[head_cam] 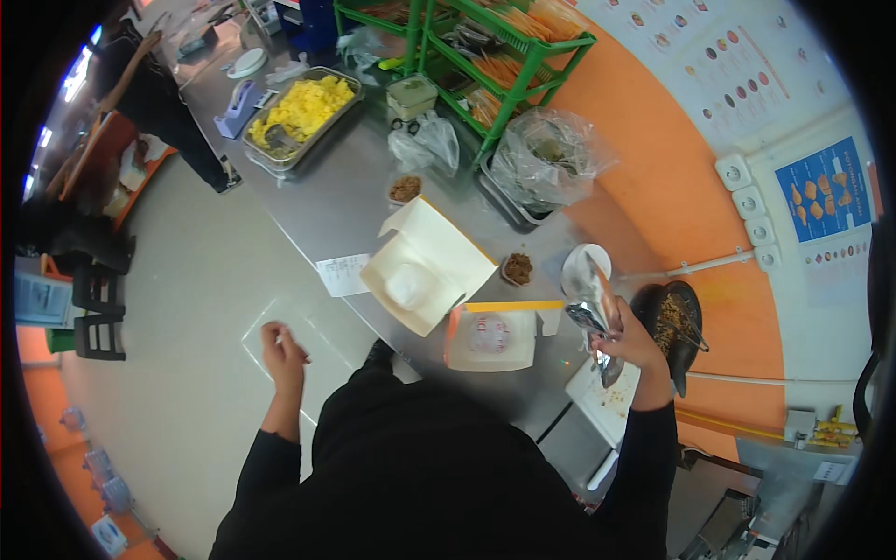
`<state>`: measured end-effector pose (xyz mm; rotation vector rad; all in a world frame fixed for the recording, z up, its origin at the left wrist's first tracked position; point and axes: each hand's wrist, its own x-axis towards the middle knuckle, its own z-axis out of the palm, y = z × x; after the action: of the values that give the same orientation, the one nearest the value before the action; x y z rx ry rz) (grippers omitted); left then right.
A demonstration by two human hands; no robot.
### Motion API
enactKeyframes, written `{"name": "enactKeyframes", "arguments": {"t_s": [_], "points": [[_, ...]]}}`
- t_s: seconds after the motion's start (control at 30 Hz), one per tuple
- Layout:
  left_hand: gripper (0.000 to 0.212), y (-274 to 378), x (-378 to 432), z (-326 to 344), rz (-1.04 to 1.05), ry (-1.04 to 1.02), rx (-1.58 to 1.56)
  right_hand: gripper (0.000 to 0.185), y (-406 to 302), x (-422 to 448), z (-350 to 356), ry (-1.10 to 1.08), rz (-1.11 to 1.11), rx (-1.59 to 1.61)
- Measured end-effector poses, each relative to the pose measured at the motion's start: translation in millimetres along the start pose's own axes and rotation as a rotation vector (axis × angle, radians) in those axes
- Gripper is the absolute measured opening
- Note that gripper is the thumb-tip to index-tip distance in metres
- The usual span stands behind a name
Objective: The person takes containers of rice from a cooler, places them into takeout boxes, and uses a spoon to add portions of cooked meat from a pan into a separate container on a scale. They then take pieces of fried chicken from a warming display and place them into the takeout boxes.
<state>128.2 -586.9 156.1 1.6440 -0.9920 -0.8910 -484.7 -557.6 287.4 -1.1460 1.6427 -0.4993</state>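
Note:
My right hand (633, 339) grips a shiny silver packet (593, 315), apparently foil, at the right of the steel counter. Just beyond it is a round white tub or lid (582, 260), partly covered by the packet. My left hand (283, 355) hangs over the floor, away from the counter, its fingers curled with nothing visible in them. Before me an open paperboard box (448, 248) holds a rounded white mound (411, 285), possibly wrapped rice. A second open box (518, 357), nearer me, has red print. Beside them stands a small cup of brown food (518, 269).
Further along are another brown-food cup (404, 189), a tray of yellow food (297, 115), a tape dispenser (238, 108) and a green rack (514, 112). A paper slip (343, 274) overhangs the edge. A stone mortar (672, 315) sits right. Another person (150, 91) stands upper left.

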Motion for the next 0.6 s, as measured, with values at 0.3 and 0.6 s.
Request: {"name": "enactKeyframes", "arguments": {"t_s": [0.3,0.6], "points": [[0.017,-129,-71,-79,-0.320,-0.009,0.493,0.080,-62,87,-33,-0.177,0.088,-0.396],[0.032,-190,-133,-118,-0.744,-0.042,0.620,0.071,-63,141,-44,-0.345,-0.167,-0.660]]}}
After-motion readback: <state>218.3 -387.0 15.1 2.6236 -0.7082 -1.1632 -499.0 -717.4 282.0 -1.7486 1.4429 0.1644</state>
